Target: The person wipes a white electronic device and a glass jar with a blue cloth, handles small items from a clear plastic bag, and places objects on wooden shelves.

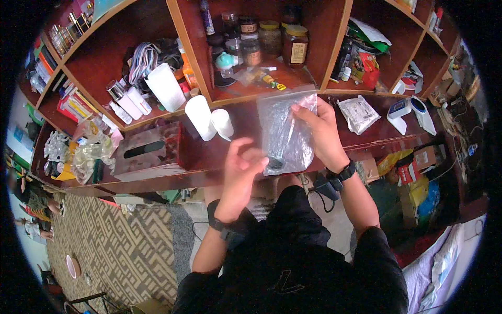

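A clear plastic zip bag (288, 129) hangs from my right hand (319, 125), whose thumb and fingers pinch its upper right part. Something small and dark lies in or behind the bag's lower left corner. My left hand (245, 168) is beside that corner, palm turned up and fingers curled, slightly blurred; whether its fingertips touch the bag I cannot tell. Two white rolls (199, 117) stand on the dark red desk (243, 157) behind my left hand. Right of the bag lies a white wrapped packet (358, 114).
A tissue box (149, 151) and crumpled plastic bags (92, 147) sit on the desk's left. Shelves behind hold several jars (296, 45) and bottles. White handheld devices (399, 114) lie at right. People are visible at the far left edge.
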### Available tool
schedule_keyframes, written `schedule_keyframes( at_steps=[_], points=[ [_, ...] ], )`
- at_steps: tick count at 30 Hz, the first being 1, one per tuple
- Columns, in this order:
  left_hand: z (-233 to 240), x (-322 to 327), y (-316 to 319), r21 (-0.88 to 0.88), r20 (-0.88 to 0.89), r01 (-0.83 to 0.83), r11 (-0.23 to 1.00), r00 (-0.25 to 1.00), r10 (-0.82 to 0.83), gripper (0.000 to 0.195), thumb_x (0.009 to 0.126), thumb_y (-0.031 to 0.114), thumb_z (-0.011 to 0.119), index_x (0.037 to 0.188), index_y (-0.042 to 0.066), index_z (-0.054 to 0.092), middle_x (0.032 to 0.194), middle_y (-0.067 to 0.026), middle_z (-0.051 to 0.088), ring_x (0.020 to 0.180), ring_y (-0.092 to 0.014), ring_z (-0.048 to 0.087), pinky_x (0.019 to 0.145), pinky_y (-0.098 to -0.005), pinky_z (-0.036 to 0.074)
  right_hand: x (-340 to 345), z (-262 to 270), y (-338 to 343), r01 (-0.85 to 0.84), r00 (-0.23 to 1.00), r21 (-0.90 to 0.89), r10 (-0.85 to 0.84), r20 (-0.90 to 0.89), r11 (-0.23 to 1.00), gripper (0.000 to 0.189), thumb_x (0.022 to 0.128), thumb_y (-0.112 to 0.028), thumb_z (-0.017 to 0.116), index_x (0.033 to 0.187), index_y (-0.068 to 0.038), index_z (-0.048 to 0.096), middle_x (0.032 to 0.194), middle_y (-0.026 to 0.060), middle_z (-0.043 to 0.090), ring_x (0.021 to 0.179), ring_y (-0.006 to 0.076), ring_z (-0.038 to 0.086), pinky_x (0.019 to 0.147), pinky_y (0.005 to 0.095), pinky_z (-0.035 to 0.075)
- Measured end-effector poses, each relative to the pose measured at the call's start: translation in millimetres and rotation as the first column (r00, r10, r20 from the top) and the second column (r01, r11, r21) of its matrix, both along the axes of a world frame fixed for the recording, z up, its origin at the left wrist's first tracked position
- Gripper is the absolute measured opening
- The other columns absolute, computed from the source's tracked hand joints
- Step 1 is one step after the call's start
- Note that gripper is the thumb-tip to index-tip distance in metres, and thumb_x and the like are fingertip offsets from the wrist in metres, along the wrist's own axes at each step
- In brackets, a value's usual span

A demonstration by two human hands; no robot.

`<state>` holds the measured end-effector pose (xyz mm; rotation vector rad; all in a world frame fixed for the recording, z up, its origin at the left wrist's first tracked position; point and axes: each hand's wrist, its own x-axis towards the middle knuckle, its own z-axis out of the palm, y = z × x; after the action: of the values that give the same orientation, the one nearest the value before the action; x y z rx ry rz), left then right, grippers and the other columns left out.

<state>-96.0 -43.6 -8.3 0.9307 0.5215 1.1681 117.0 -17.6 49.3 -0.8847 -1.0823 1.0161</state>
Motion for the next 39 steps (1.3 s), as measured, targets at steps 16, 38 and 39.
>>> schedule_keyframes(
  at_steps=[16,38,39],
  points=[
    [-10,-11,7,0.040,0.042,-0.135,0.990,0.990,0.134,0.034,0.094,-0.007,0.067,0.119,0.010,0.051,0.098,-0.0027,0.067,0.089,-0.010,0.060,0.080,-0.0264,0.047,5,-28,12,0.054,0.952,0.085,-0.077,0.296,0.995,0.021,0.101,-0.021,0.069,0.104,0.000,0.071,0.095,0.0053,0.074,0.082,0.0100,0.067,0.074,0.0262,0.052],
    [-14,26,57,0.823,-0.531,-0.018,0.568,0.333,0.779,0.021,0.086,0.002,0.075,0.103,0.002,0.063,0.103,-0.0112,0.067,0.080,-0.029,0.067,0.072,-0.0375,0.056,103,-47,32,0.154,-0.056,0.398,-0.394,0.917,0.904,0.049,0.084,-0.039,0.078,0.124,-0.015,0.063,0.129,0.0141,0.060,0.120,0.0364,0.058,0.096,0.0526,0.051],
    [-9,24,52,0.847,-0.510,-0.003,0.531,0.275,0.815,0.021,0.086,0.003,0.074,0.104,0.003,0.064,0.106,-0.0109,0.066,0.083,-0.030,0.066,0.075,-0.0391,0.056,103,-45,35,0.162,-0.008,0.290,-0.293,0.956,0.943,0.047,0.085,-0.039,0.078,0.123,-0.014,0.063,0.128,0.0145,0.060,0.119,0.0372,0.059,0.095,0.0518,0.052]
  ],
)
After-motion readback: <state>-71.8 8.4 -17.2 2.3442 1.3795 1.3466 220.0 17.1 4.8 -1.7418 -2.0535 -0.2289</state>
